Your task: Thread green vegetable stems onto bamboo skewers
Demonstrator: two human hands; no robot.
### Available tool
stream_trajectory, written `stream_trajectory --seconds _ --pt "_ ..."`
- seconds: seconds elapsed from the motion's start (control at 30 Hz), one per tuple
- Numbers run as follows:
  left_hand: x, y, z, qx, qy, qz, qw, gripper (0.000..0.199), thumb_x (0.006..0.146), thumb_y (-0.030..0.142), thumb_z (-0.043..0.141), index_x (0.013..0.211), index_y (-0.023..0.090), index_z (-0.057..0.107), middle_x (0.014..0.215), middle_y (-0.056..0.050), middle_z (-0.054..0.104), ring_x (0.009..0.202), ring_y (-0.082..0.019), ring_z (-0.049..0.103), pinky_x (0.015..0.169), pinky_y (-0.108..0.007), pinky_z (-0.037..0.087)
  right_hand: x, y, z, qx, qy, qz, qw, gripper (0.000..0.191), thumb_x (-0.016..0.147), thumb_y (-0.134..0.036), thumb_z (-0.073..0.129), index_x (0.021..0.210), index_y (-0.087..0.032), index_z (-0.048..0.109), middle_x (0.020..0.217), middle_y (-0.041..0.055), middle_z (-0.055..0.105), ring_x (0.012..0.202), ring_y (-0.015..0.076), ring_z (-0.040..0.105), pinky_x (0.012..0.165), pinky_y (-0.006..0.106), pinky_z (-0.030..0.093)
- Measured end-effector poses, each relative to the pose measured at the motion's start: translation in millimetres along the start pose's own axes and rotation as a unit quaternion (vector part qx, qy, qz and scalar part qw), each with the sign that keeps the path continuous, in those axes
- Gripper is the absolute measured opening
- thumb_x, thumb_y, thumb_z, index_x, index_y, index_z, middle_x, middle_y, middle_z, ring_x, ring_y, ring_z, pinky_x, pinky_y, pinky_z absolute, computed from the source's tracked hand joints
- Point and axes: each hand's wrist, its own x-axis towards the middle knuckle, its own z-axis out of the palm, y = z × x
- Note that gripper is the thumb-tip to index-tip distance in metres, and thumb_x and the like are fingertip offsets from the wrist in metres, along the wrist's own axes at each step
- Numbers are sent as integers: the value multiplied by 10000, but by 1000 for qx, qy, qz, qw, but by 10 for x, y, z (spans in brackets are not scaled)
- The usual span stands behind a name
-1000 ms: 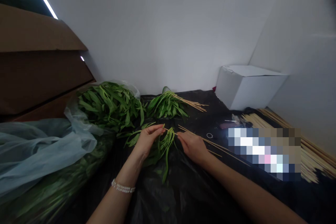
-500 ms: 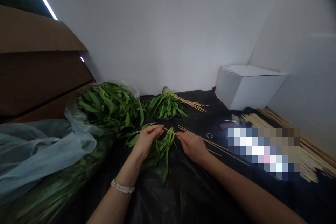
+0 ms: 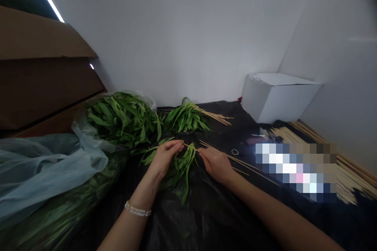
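Between my two hands runs a thin wooden skewer (image 3: 187, 146), with leafy green stems (image 3: 186, 162) threaded on it and hanging down. My left hand (image 3: 165, 157) pinches the skewer near its left end. On the other side, my right hand (image 3: 216, 164) is closed round the skewer's right part, close to the stems. Loose skewers (image 3: 253, 167) lie under and beside my right hand. A few loose leafy stems (image 3: 149, 157) rest behind my left wrist. Farther back lies a pile of filled skewers (image 3: 188, 117), their bare sticks pointing right.
A clear plastic bag of leafy greens (image 3: 123, 115) stands at the back left, with another bag (image 3: 50, 172) in front of it. Cardboard (image 3: 44, 35) rises at far left. A white box (image 3: 282, 98), a metal ring (image 3: 235, 151) and many bundled skewers (image 3: 347, 180) are on the right.
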Motion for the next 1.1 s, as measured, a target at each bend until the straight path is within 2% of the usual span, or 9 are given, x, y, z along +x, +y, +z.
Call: stream_trajectory --seconds 0.3,0.57,0.87,1.0,1.1 --pt "5 -16 -1 16 -3 16 1000 356 549 357 875 823 151 778 735 -41 731 677 -116 612 706 -235 459 -1 11 19 5 7 -13 1000 258 984 -224 406 1046 -188 654 882 59 704 809 159 650 714 242 441" --pt "2 -36 -3 32 -18 13 999 334 590 362 855 840 156 774 746 -34 725 686 -106 600 698 -218 447 -6 9 14 -19 7 -27 999 269 986 -220 393 1048 -179 652 814 51 687 753 160 639 656 249 423" --pt "-31 -57 64 46 -16 8 999 350 560 363 864 817 148 763 742 -37 737 679 -119 619 711 -230 472 -12 11 36 -38 11 -25 999 273 984 -228 395 1080 -185 648 806 41 684 711 148 636 632 242 414" --pt "-28 3 41 42 -25 7 999 468 610 489 811 925 148 748 828 -75 755 747 -157 658 726 -256 488 -8 16 34 -20 18 -24 999 271 986 -228 395 1068 -182 650 825 49 694 753 154 650 666 240 437" --pt "51 62 -115 69 24 25 997 573 706 616 675 1026 143 719 941 -119 753 808 -189 675 708 -275 493 -14 34 44 -7 34 -28 999 261 982 -231 407 1063 -184 650 872 60 708 788 158 659 703 241 456"
